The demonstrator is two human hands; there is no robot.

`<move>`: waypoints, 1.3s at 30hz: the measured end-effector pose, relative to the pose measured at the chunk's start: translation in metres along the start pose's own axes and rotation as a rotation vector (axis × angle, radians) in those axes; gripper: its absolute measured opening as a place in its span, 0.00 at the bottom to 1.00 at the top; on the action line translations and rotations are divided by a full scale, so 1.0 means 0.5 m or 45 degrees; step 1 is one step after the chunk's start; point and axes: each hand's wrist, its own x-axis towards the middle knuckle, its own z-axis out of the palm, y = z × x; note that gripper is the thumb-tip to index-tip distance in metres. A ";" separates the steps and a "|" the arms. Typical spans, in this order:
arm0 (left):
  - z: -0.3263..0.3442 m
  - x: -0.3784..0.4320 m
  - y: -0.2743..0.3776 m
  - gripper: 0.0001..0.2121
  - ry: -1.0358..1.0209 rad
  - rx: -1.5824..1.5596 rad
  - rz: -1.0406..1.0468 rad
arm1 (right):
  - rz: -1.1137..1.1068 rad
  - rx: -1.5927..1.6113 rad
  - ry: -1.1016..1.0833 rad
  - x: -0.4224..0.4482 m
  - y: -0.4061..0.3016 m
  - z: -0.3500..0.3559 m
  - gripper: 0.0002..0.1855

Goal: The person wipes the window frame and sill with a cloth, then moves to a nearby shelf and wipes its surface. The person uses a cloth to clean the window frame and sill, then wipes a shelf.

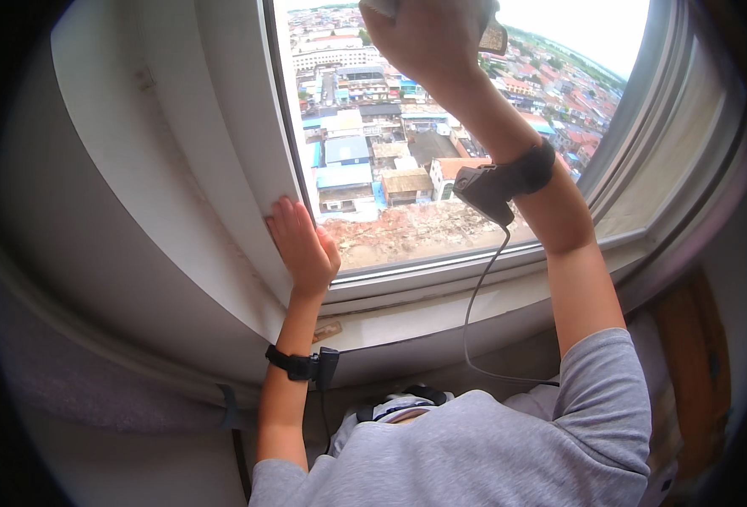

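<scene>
My left hand [302, 244] rests flat against the left upright of a white window frame [247, 108], holding nothing. Its fingers point up and its thumb lies close to the glass edge. Raised high before the window pane [424, 152], my right hand [430, 38] is curled round a tan speckled object [494, 38] with a darker rim. Something pale [383, 6] also shows at the other side of this fist, cut off by the top of the view. Most of what the hand grips is hidden.
Below the pane runs a pale sill [424, 310] with a small brownish piece [327, 331] on it. A cable [472, 304] hangs from the device on my right wrist [506, 180]. Rooftops [348, 152] lie far below outside. At right stands a brown wooden piece [697, 367].
</scene>
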 end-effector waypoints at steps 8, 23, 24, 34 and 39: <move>-0.008 0.020 0.013 0.34 0.036 0.049 -0.041 | 0.250 -0.302 0.054 -0.080 0.343 -0.168 0.12; -0.008 0.018 0.014 0.32 0.105 0.066 -0.043 | 0.144 -0.179 0.164 -0.090 0.178 -0.095 0.20; -0.008 0.017 0.013 0.32 0.103 0.045 -0.050 | 0.047 -0.163 0.125 -0.090 0.124 -0.073 0.18; -0.008 0.005 -0.001 0.33 0.044 0.062 -0.029 | -0.195 0.218 -0.235 -0.156 -0.135 -0.002 0.17; -0.003 -0.007 -0.004 0.32 0.048 0.048 -0.027 | -0.135 0.086 -0.171 -0.189 0.023 -0.059 0.28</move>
